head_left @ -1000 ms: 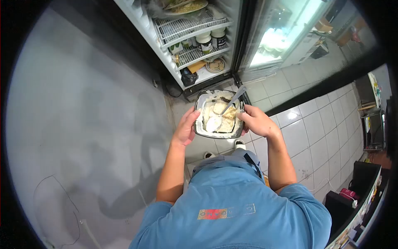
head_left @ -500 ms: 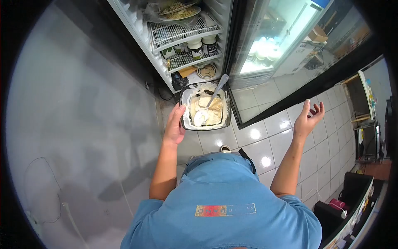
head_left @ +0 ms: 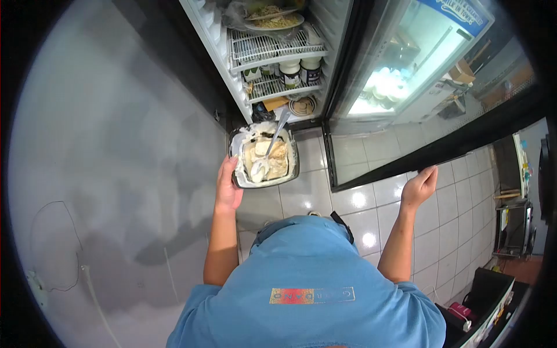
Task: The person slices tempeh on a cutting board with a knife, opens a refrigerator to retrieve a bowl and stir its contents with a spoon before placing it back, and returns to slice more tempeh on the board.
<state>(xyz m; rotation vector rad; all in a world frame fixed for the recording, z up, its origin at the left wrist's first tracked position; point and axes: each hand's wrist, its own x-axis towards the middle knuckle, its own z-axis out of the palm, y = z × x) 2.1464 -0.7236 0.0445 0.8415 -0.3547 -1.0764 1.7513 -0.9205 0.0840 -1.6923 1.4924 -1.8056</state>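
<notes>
My left hand [head_left: 228, 184] grips the left side of a dark square bowl [head_left: 292, 168], smeared inside with white cream. Pale slabs of food [head_left: 275, 158] lie in the bowl, and a metal spoon [head_left: 277, 133] leans in it with its handle pointing up. My right hand [head_left: 421, 187] is at the lower edge of the open glass fridge door [head_left: 406, 159], with its fingers bent together at the black frame. What the fingertips close on is hidden.
The open fridge [head_left: 238, 64] has wire shelves with a wrapped plate of food [head_left: 275, 21], dark-labelled jars [head_left: 290, 74] and a round lid [head_left: 303, 105]. A grey wall [head_left: 116, 145] stands left. Black furniture [head_left: 490, 290] is at the lower right.
My right hand has let go of the bowl and moved right to the door's edge, its fingers now closed. My left hand has carried the bowl leftward.
</notes>
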